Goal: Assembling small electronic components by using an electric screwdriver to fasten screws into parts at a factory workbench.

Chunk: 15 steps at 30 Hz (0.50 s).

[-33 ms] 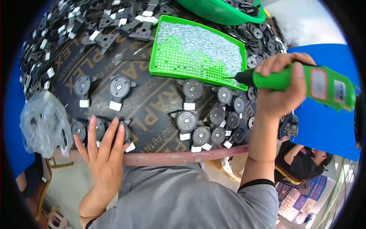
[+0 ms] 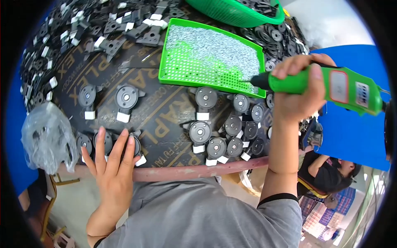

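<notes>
My right hand [image 2: 301, 89] is wrapped round a green electric screwdriver [image 2: 339, 87] with a black nose. Its thin bit points left over the near right corner of a green tray [image 2: 169, 80]. Small silvery screws [image 2: 206, 41] fill the far part of this tray, whose holed bottom shows nearer me. Spread fingers of my left hand [image 2: 112, 165] rest on round dark grey parts [image 2: 102, 142] with white tabs at the table's front edge, partly hiding them. Two similar round parts [image 2: 126, 97] lie farther back, and several more [image 2: 200, 131] are grouped right of the middle.
A crumpled clear plastic bag [image 2: 47, 138] lies left of my left hand. Loose black brackets with white ends [image 2: 111, 45] cover the far left. A green basket [image 2: 231, 14] of dark parts stands at the back, beside piled black discs [image 2: 275, 35]. Another person [image 2: 331, 173] sits at the right.
The view has shifted slightly, and the screwdriver's bit sits a touch higher over the tray corner. My left hand stays on the same parts.
</notes>
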Tool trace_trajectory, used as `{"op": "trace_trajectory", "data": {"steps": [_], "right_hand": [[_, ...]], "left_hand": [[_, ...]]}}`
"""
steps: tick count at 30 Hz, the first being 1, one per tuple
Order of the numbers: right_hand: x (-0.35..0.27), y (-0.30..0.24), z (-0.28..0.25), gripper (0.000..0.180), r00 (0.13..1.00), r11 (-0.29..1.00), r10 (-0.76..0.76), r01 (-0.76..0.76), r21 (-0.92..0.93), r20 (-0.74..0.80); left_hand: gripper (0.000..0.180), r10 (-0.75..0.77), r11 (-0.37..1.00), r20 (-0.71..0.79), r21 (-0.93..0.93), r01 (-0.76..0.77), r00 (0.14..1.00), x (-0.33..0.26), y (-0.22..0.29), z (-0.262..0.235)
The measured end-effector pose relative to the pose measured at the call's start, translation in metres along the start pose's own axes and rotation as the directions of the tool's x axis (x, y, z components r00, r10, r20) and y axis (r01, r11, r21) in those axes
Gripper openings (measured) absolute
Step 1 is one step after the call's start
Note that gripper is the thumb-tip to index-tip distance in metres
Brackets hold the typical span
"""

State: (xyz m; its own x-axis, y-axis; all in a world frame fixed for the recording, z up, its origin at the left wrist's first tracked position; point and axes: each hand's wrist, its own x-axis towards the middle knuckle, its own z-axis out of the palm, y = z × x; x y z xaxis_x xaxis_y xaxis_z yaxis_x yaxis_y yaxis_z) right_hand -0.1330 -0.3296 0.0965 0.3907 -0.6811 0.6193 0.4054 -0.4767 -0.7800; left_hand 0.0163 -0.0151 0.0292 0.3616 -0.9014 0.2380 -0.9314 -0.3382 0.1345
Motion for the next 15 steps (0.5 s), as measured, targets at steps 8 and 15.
{"op": "trace_trajectory", "data": {"steps": [8,15], "right_hand": [[0.005,0.027,-0.007,0.023,0.999,0.993,-0.039,0.037,-0.11,-0.013],[0.005,0.035,-0.01,0.022,0.998,0.993,-0.057,0.059,-0.107,0.023]], "left_hand": [[0.055,0.108,0.94,-0.088,-0.314,-0.13,0.99,0.028,0.028,0.025],[0.056,0.118,0.847,-0.067,-0.514,-0.136,0.991,0.04,0.044,0.03]]}}
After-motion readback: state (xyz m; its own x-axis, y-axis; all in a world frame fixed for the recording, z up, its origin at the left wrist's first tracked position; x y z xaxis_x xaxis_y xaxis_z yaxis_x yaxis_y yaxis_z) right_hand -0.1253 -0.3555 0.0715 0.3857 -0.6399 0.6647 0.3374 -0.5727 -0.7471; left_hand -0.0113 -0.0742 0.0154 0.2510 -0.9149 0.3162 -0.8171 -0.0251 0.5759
